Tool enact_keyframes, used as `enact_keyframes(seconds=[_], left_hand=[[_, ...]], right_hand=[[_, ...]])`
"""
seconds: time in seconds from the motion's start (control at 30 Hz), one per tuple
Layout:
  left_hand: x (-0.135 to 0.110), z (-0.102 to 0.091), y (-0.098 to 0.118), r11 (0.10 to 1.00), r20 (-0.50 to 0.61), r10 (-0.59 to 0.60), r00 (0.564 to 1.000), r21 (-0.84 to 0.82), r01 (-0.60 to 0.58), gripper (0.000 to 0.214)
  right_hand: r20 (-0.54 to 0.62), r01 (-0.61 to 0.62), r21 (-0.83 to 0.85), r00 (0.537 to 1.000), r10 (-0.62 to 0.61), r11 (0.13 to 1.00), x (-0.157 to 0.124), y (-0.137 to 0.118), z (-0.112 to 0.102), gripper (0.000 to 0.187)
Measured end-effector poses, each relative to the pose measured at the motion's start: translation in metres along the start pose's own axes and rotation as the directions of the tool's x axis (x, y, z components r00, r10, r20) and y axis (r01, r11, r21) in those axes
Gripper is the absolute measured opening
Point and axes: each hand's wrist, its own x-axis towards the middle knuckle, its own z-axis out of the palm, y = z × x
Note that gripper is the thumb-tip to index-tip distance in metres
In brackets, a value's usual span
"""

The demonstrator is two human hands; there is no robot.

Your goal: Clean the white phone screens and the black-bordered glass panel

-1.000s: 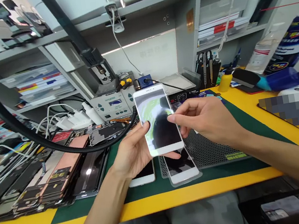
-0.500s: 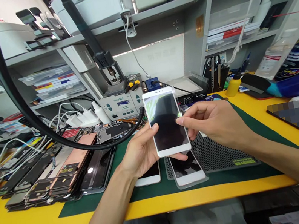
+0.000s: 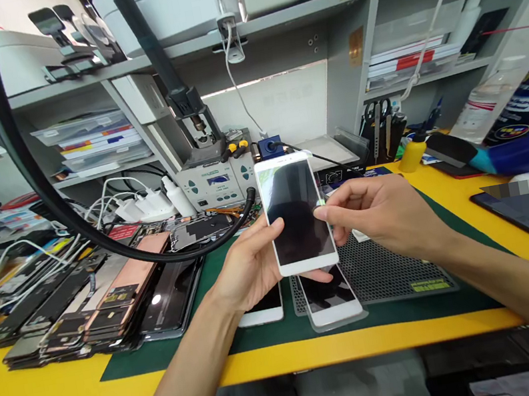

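Head view: the left hand point(image 3: 250, 264) grips a white phone point(image 3: 301, 229); the right hand point(image 3: 381, 212) pinches its edge; another phone point(image 3: 335, 312) lies below them.

We see one white phone point(image 3: 298, 214) with a dark, shiny screen, which is facing us. Its body rests in our left hand point(image 3: 249, 261), whose thumb lies on the left edge, while a finger shows below the bottom edge. At the opposite edge is the thumb of our right hand point(image 3: 378, 209); we cannot tell if it pinches. Above the left thumb, the screen shows pale greenish glare.
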Motion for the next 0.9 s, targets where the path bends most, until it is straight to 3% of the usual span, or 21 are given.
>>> enact_keyframes(seconds=[0.9], left_hand=[[-0.0001,-0.0021,-0.0003,1.000,-0.023,0.010,1.000,-0.013,-0.010,0.028]], right_hand=[[-0.063,-0.034,-0.055,0.998,0.030,0.998,-0.0026,-0.0012,0.0037,0.027]])
